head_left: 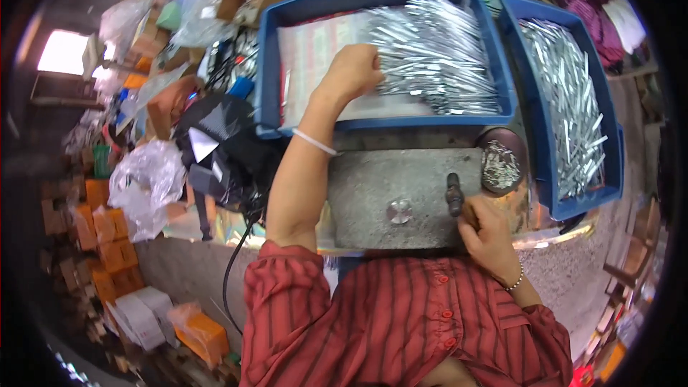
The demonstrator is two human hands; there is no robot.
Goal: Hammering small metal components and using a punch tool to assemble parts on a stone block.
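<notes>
My left hand (pixel 352 70) is closed above the large blue tray (pixel 401 125), beside a heap of thin silver metal rods (pixel 437 50). Its fingers curl away from view, so anything in them is hidden. Near the right end of a grey metal plate (pixel 365 186), my right hand (pixel 489 228) is wrapped round a small dark hammer (pixel 454 195); its head rests on or just over the plate, which I cannot tell. A round shiny metal disc (pixel 399 211) sits on the plate. Touching the plate's right end is a dark round dish (pixel 522 150) of small metal pins (pixel 500 165).
A second blue tray (pixel 541 161) to the right holds many silver metal strips (pixel 566 100). Left of my forearm lies a black bag-like bundle (pixel 222 143) with a cable. Orange boxes (pixel 118 258) and plastic bags (pixel 150 179) crowd the left. Another person's purple sleeve (pixel 584 18) shows far right.
</notes>
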